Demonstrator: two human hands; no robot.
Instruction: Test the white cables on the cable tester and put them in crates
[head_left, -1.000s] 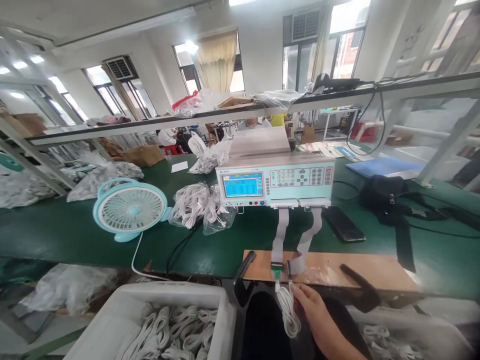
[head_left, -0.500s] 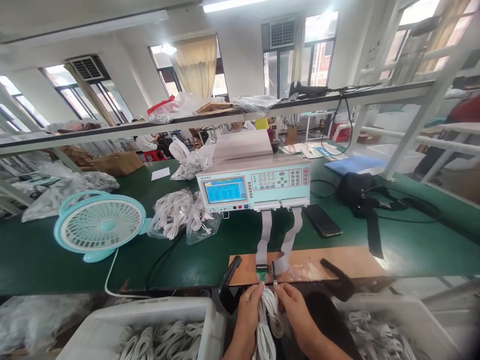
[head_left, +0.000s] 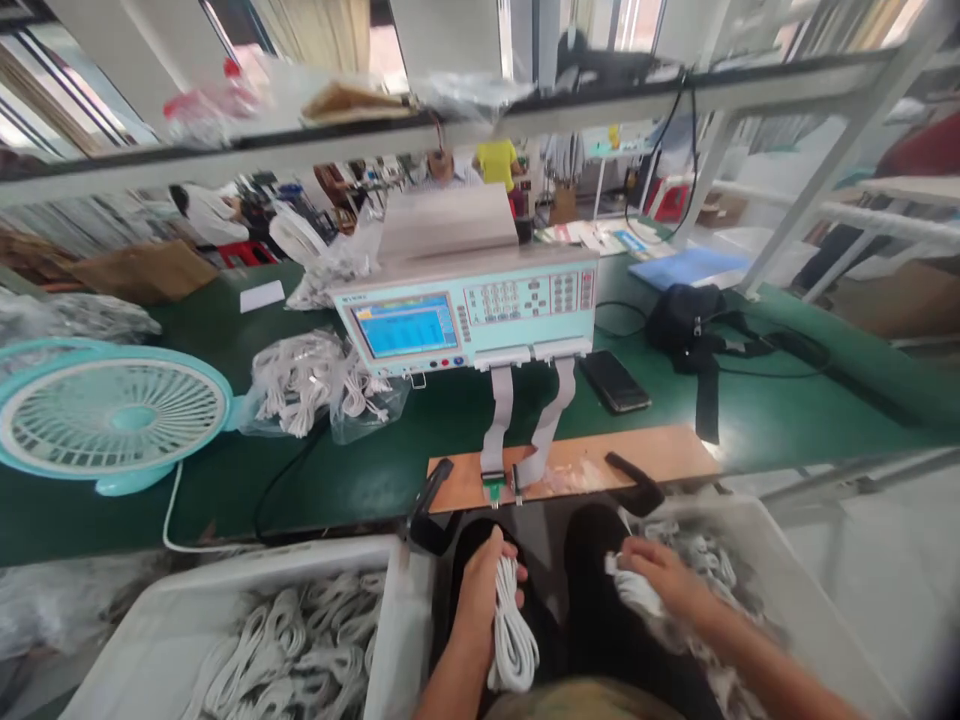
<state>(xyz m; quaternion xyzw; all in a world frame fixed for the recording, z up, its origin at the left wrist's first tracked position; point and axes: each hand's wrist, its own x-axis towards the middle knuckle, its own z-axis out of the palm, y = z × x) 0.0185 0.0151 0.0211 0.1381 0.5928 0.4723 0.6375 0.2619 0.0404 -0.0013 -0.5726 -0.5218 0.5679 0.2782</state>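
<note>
My left hand point(head_left: 480, 592) is closed round a coiled white cable point(head_left: 514, 650), held above my lap. Over the inner edge of the right bin point(head_left: 806, 590), my right hand point(head_left: 667, 578) grips another bundled white cable point(head_left: 636, 590), its pale plug end sticking out at the left. Beyond both hands, a small green adapter board point(head_left: 494, 491) and a second connector point(head_left: 517, 484) sit at the front edge of a wooden strip point(head_left: 660, 450). Grey ribbon cables point(head_left: 501, 410) link them to a tester point(head_left: 469, 310) with a lit blue screen.
The left bin point(head_left: 112, 650) holds several coiled cables. On the green table point(head_left: 810, 400) are a turquoise fan point(head_left: 135, 415), bagged cables point(head_left: 300, 385), a phone point(head_left: 615, 381) and a black pouch point(head_left: 686, 325). Black clamps point(head_left: 431, 510) stick out at the table's front edge.
My hands have come away from the connectors and moved apart. The left drew back with one cable; the right swung to the right bin with another. The view tilted down and turned right.
</note>
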